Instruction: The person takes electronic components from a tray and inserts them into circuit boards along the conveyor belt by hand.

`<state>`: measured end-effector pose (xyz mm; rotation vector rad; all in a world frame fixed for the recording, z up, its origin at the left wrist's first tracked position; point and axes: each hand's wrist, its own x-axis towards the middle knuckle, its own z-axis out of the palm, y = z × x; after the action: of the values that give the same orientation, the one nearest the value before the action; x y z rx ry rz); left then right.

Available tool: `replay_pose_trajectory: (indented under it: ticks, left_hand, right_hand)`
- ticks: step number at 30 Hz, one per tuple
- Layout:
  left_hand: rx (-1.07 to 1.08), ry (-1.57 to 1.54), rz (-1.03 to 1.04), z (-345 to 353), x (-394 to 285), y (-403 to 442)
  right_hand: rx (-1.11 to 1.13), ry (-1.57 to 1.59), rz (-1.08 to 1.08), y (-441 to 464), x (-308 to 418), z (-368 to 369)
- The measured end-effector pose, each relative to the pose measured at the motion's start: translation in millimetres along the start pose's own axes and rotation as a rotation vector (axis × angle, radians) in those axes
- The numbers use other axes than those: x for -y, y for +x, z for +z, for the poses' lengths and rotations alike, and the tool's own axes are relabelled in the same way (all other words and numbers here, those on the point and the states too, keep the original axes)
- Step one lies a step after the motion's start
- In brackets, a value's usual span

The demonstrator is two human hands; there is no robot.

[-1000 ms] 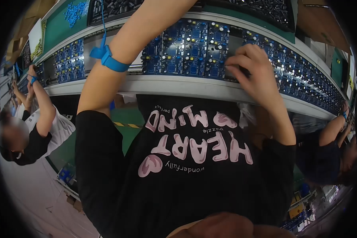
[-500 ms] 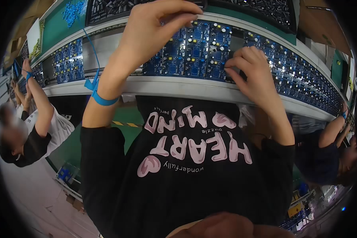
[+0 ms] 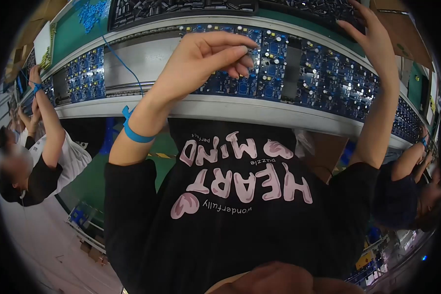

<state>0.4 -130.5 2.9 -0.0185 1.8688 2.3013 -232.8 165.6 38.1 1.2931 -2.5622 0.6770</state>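
My left hand [image 3: 213, 59], with a blue wrist strap [image 3: 136, 134], is closed in a pinch over the blue circuit boards [image 3: 272, 66] on the line. Whatever it may hold between its fingertips is too small to make out. At the upper right, my right hand [image 3: 370, 36] is over the edge of a black tray [image 3: 318, 14] of small dark parts. Its thumb and fingers are apart, with nothing visible between them. Another black tray [image 3: 181, 13] of dark cylindrical parts lies beyond my left hand.
A pale metal rail [image 3: 220, 105] runs along the near side of the boards. Small blue parts [image 3: 92, 17] lie on the green surface at the upper left. One co-worker [image 3: 49, 152] is at the left and another [image 3: 402, 186] at the right, their hands at the line.
My left hand has moved from near the trays down and right over the boards. My right hand has left the boards, moved up and right to the tray, and opened.
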Motion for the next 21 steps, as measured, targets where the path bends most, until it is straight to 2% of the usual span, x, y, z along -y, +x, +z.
replay_pose_trajectory:
  ticks: [3, 12, 14, 17, 21]
  left_hand:
    - [-0.021, -0.002, -0.004, 1.7, 1.5, -3.3]
    - [-0.068, 0.126, 0.067, 23.6, 6.9, -5.8]
    - [-0.081, 0.643, 0.254, 32.3, 3.8, -4.6]
    - [-0.044, 0.812, 0.297, 46.7, 12.9, -3.2]
    - [-0.016, 1.026, 0.556, 54.4, 19.8, 1.9]
  right_hand:
    - [0.005, 0.032, 0.013, 18.6, -92.2, 9.9]
    - [0.027, 0.128, 0.068, 53.1, -75.3, 49.7]
    - [0.030, 0.152, 0.078, 56.2, -57.2, 55.6]
    - [0.035, 0.186, 0.098, 58.6, -53.6, 61.5]
    - [0.049, 0.229, 0.128, 56.0, -57.8, 60.0]
